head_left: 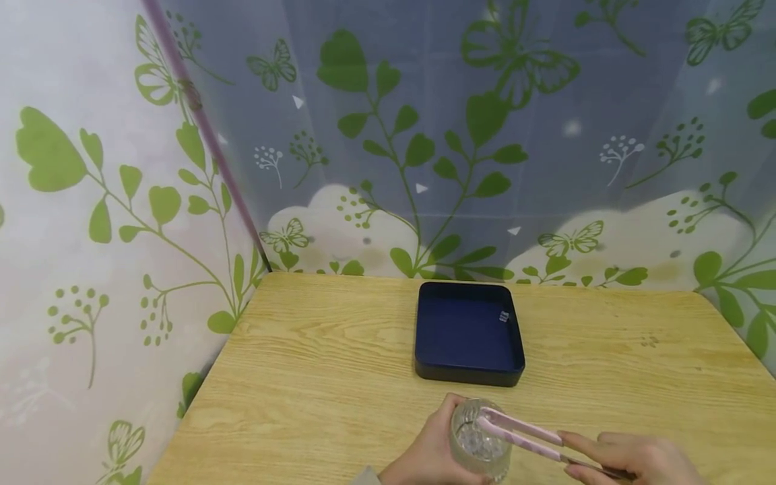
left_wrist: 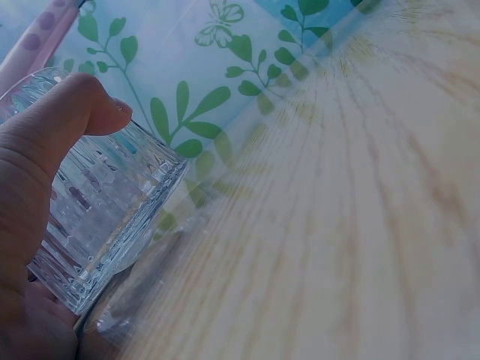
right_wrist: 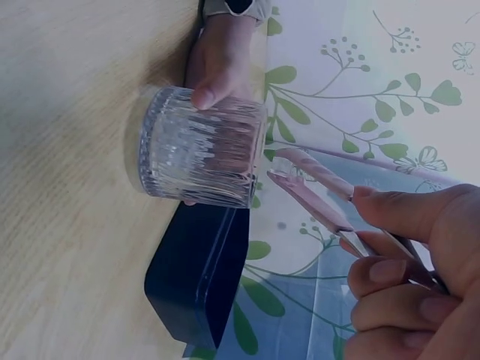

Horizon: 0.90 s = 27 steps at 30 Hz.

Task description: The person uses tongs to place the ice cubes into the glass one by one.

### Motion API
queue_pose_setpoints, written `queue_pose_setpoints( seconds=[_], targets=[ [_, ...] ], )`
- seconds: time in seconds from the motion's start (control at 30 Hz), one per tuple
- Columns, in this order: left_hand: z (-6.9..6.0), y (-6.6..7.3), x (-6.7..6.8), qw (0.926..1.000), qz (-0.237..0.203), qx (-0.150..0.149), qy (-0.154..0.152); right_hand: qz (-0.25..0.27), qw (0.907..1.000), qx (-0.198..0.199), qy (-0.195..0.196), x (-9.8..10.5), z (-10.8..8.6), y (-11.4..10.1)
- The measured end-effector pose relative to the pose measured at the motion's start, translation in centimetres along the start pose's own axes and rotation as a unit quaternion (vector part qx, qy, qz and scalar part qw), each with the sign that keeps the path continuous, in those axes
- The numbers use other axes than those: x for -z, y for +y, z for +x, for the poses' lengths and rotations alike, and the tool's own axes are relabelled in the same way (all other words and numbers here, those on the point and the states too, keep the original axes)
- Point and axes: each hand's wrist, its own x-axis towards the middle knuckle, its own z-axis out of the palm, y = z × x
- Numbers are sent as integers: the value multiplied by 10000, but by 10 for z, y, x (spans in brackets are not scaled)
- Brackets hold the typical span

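My left hand [head_left: 433,448] grips a clear ribbed glass [head_left: 481,448] by its side, thumb near the rim in the left wrist view. Clear lumps [head_left: 475,441] show inside the glass, their kind hard to tell through the ribs. My right hand [head_left: 636,458] holds pink-tipped tongs [head_left: 527,434] between thumb and fingers. In the right wrist view, a small clear cube-like piece [right_wrist: 284,166] sits between the tips of the tongs, just beyond the glass's rim. Beyond the glass, a dark blue square tray [head_left: 467,376] lies on the table, with a few small clear pieces [head_left: 504,316] near its right wall.
The wood-grain table [head_left: 315,377] reaches back to a patterned curtain [head_left: 388,135] with green leaves and butterflies. Another such curtain [head_left: 121,269] hangs along the left side, and a pink pole [head_left: 212,138] slants down at the corner between them.
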Motion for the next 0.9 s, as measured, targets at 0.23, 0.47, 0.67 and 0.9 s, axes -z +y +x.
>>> queue_pose_setpoints(
  seconds=[0.23, 0.47, 0.67, 0.9],
  targets=[
    [1, -2, 2, 10000, -14, -9, -70, -142, 9998, -72, -120, -2, -2, 1],
    [1, -3, 4, 9994, -283, -96, -178, -248, 9996, 83, -63, -2, -1, 2],
    [1, -5, 2, 9991, 105, -379, -145, -222, 9997, -115, -28, -3, -1, 1],
    [0, -3, 3, 9973, 723, -145, -7, 95, 9976, -574, -388, 7, 16, 3]
  ],
)
